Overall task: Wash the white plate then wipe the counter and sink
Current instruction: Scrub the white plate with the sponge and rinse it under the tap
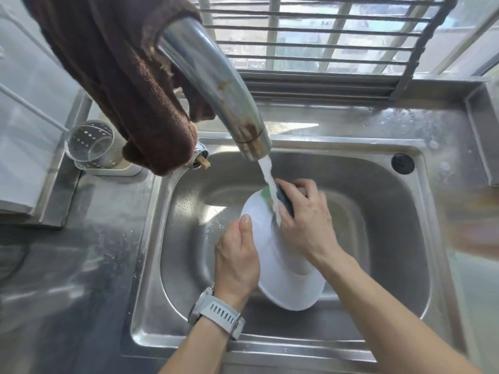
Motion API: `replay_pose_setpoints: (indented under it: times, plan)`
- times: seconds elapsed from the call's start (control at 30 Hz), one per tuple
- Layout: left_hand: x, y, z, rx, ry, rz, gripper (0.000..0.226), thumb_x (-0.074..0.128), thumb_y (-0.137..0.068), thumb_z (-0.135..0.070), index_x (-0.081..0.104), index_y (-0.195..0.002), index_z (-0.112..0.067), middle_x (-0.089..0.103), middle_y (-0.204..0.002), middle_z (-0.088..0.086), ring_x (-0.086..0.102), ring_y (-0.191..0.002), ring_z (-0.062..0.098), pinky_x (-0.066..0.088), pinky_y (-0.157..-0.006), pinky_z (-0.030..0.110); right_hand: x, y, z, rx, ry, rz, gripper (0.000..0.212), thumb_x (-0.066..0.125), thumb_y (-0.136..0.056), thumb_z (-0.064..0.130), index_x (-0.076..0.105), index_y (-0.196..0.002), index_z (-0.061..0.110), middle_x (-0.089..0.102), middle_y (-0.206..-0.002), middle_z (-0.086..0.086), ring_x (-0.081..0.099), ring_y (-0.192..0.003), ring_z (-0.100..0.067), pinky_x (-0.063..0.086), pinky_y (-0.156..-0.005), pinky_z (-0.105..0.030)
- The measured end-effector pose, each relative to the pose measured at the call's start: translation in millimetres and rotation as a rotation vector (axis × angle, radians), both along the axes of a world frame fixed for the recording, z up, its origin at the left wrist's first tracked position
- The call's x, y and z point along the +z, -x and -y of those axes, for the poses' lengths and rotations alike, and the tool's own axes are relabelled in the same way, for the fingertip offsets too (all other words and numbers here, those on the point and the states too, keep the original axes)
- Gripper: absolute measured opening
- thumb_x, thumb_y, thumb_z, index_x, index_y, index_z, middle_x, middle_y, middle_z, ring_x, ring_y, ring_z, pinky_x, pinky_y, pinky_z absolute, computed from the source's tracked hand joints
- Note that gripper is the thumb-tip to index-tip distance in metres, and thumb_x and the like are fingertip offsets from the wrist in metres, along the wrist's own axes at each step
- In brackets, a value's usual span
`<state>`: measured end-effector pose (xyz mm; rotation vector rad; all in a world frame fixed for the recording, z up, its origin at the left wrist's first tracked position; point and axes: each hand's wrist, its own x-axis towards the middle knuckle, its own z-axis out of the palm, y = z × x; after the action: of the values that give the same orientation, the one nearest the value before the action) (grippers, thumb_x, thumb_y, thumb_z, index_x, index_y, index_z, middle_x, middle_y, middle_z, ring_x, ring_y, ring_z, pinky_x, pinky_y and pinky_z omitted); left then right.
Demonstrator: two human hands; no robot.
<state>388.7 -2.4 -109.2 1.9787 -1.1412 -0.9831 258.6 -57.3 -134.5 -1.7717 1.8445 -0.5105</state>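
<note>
Head view: nearest us, our left hand (237,255), a grey watch (216,313) at its wrist, grips the white plate (283,282) by its left rim, thumb on the face, holding it tilted over the steel sink (378,211). Farther in, our right hand (305,217) curls round a dark sponge (286,199), pressing it on the plate's far edge under the tap's (216,87) running water (270,182). A brown cloth (116,76) hangs over the tap; wet counter (81,265) lies left.

Left hand (237,255) holding white plate (286,282), right hand (305,217) gripping sponge (286,201) under tap water (268,179)
</note>
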Motion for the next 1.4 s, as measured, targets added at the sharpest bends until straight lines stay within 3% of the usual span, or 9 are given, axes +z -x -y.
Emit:
replay_pose_setpoints:
  times: [0.17,0.3,0.47,0.6,0.7,0.83,0.97,1.13,1.4]
  plan:
    - [-1,0,-4,-0.033,-0.019,-0.036,0.043,0.035,-0.109,-0.033,0.066,-0.091,-0.011,0.071,-0.084,0.001,0.065,-0.080,0.024,0.049,-0.074,0.043,22,-18,-17,0.211,0.161,-0.064,0.046,0.050,-0.097,0.050,0.055,-0.140,0.037,0.049,-0.133,0.002,0.048,-0.100,-0.022,0.046,-0.089,-0.032]
    - [5,-6,-11,0.023,0.039,-0.030,0.050,0.031,-0.105,-0.049,0.063,-0.088,-0.015,0.068,-0.080,0.000,0.063,-0.079,0.028,0.050,-0.074,0.048,-2,0,27,-0.092,-0.115,0.038,0.042,0.050,-0.098,0.051,0.056,-0.137,0.037,0.052,-0.130,-0.003,0.053,-0.115,-0.031,0.043,-0.100,-0.038]
    - [16,-17,-4,0.239,0.118,-0.109,0.042,0.035,-0.110,-0.038,0.059,-0.079,-0.020,0.065,-0.076,-0.004,0.060,-0.071,0.014,0.047,-0.067,0.038,-18,38,-4,-0.380,-0.319,0.217,0.047,0.049,-0.101,0.044,0.051,-0.143,0.024,0.055,-0.138,-0.014,0.051,-0.128,-0.031,0.038,-0.106,-0.040]
    - [14,-16,8,0.327,0.134,-0.174,0.041,0.035,-0.110,-0.038,0.060,-0.083,-0.022,0.067,-0.082,-0.004,0.063,-0.073,0.001,0.052,-0.072,0.029,2,24,-59,-0.498,-0.252,0.255,0.042,0.049,-0.103,0.033,0.045,-0.142,0.018,0.043,-0.133,-0.008,0.041,-0.097,-0.012,0.036,-0.093,-0.029]
    - [5,-12,10,0.315,0.112,-0.161,0.048,0.031,-0.103,-0.055,0.062,-0.087,-0.022,0.070,-0.088,0.000,0.066,-0.087,0.026,0.055,-0.084,0.050,23,-4,-89,-0.482,-0.057,0.181,0.044,0.052,-0.101,0.032,0.043,-0.143,0.020,0.031,-0.127,-0.001,0.032,-0.088,0.001,0.038,-0.092,-0.026]
    - [3,0,5,0.285,0.085,-0.210,0.038,0.033,-0.111,-0.036,0.061,-0.092,-0.019,0.066,-0.090,-0.004,0.061,-0.090,0.023,0.050,-0.087,0.043,34,-41,-102,-0.300,0.073,0.130,0.050,0.053,-0.099,0.036,0.042,-0.146,0.022,0.030,-0.143,-0.005,0.052,-0.115,-0.022,0.055,-0.093,-0.038]
    - [1,2,0,0.265,0.029,-0.385,0.038,0.037,-0.111,-0.033,0.066,-0.095,-0.015,0.071,-0.093,-0.002,0.066,-0.090,0.015,0.052,-0.088,0.040,40,-45,-74,-0.098,0.179,0.038,0.050,0.051,-0.098,0.043,0.049,-0.144,0.024,0.037,-0.145,-0.005,0.051,-0.121,-0.020,0.059,-0.084,-0.035]
    - [3,2,1,0.427,0.020,-0.506,0.048,0.042,-0.097,-0.049,0.068,-0.111,-0.012,0.075,-0.112,0.012,0.070,-0.109,0.033,0.053,-0.100,0.059,41,-20,-89,0.014,0.184,0.032,0.057,0.063,-0.094,0.032,0.046,-0.149,0.029,0.036,-0.153,0.000,0.049,-0.134,-0.019,0.055,-0.096,-0.031]
    - [10,-6,-12,0.327,0.024,-0.398,0.036,0.036,-0.109,-0.036,0.066,-0.099,-0.020,0.073,-0.098,0.005,0.070,-0.094,0.025,0.057,-0.090,0.056,10,40,-38,-0.416,-0.099,0.131,0.046,0.053,-0.099,0.040,0.052,-0.143,0.025,0.045,-0.137,-0.004,0.056,-0.119,-0.026,0.042,-0.093,-0.032]
